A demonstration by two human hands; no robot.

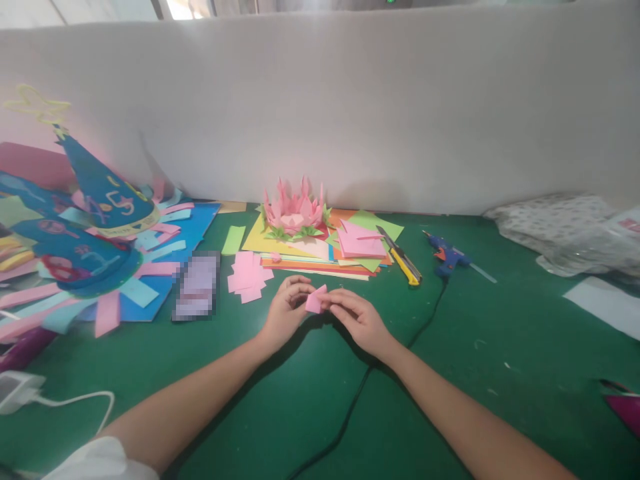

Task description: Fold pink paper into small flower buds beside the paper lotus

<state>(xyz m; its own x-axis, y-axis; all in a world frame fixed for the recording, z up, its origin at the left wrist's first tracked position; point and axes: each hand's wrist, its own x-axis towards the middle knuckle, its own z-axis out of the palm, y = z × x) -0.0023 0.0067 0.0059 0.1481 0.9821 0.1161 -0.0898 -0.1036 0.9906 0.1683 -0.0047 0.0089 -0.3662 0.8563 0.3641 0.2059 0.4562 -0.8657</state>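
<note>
A green table (500, 413) meets a pale grey partition (400, 107) with a plain, soft-looking face — and above its top edge, at upper left, whitish panels (30, 12) flank a patch of bright light (187, 8).

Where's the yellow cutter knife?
In the head view, right of centre: the yellow cutter knife lies at the right edge of the coloured paper stack, left of the blue glue gun.

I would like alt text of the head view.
Left hand and right hand hold folded pink paper over a green table. Beyond lie a cutter, a glue gun and a pink paper flower on coloured sheets.
</note>
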